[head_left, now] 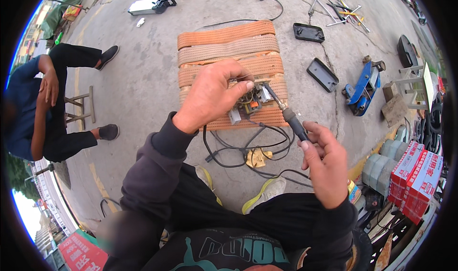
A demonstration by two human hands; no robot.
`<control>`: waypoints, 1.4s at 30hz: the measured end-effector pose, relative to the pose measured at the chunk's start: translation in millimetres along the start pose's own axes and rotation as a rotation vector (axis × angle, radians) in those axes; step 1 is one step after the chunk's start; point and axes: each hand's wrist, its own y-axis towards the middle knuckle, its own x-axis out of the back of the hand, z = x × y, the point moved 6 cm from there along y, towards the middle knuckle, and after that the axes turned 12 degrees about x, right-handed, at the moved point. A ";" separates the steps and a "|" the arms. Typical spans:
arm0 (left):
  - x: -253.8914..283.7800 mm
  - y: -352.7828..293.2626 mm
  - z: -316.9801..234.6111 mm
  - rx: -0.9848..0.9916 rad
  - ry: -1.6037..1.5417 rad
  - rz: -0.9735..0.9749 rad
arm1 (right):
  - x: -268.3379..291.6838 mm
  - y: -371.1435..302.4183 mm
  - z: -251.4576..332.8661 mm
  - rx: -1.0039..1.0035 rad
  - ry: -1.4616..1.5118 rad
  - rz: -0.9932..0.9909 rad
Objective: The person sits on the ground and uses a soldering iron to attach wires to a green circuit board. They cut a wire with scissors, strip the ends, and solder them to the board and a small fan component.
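Note:
My right hand (324, 159) grips a soldering iron (296, 124) by its dark handle. The iron slants up and left, its tip at the upper right part of a small circuit board (253, 99) crowded with components. My left hand (214, 92) is closed in a pinch over the board's left side, with a thin wire at its fingertips; the hand hides part of the board. Under the board is a low stool seat woven from orange straps (229, 42). Dark cables (224, 163) lie on the ground just below it, around a crumpled yellow piece (258, 157).
Two black plastic covers (309, 32) and a blue floor jack (363, 87) lie to the right. Loose wrenches (334, 8) are farther back. A silver-and-black case (151, 6) sits far left. A seated person (28, 104) is at the left; red-and-white boxes (415, 180) stand right.

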 end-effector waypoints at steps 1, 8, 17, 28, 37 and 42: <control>0.5 0.0 -0.6 0.013 0.006 0.001 | -1.8 -1.6 12.9 0.237 -0.343 -0.036; 0.2 3.0 3.0 -0.023 0.014 -0.015 | -11.4 -5.4 19.9 0.382 -0.552 -0.101; 4.4 2.3 3.4 -0.007 0.014 -0.022 | -28.1 -11.0 35.1 0.662 -0.978 -0.056; 3.2 1.9 7.6 0.034 0.009 -0.007 | -2.5 9.9 4.3 -0.028 0.315 0.049; -1.1 12.8 30.0 0.182 -0.068 0.074 | -30.9 -10.9 33.8 0.542 -0.605 -0.130; -5.9 8.7 17.8 0.098 0.023 -0.030 | -7.4 3.2 6.1 -0.347 0.810 0.118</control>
